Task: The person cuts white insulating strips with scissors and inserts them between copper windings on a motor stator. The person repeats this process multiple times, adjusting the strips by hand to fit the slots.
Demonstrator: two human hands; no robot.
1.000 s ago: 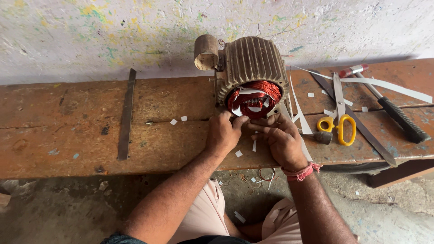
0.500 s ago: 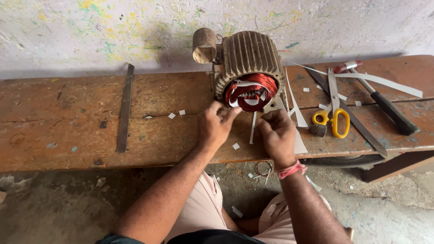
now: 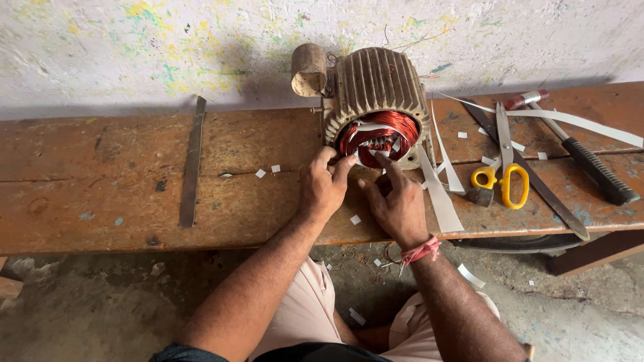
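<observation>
A ribbed metal motor housing (image 3: pixel 379 84) lies on the wooden bench (image 3: pixel 134 188), its open end facing me with red copper windings (image 3: pixel 379 131) and white paper strips inside. My left hand (image 3: pixel 322 188) rests at the lower left rim of the opening, fingertips touching the windings. My right hand (image 3: pixel 396 201), with a red thread on its wrist, reaches its fingers into the lower part of the opening and presses on a white paper piece there.
Right of the motor lie long white paper strips (image 3: pixel 443 194), yellow-handled scissors (image 3: pixel 503 174), a black-handled tool (image 3: pixel 597 171) and a long flat blade (image 3: pixel 543 194). A flat metal bar (image 3: pixel 191 161) lies at left. Small paper scraps (image 3: pixel 267 171) dot the bench.
The view has shifted a little. Both hands have stayed at the motor's opening, with the fingers working slightly higher into the windings.
</observation>
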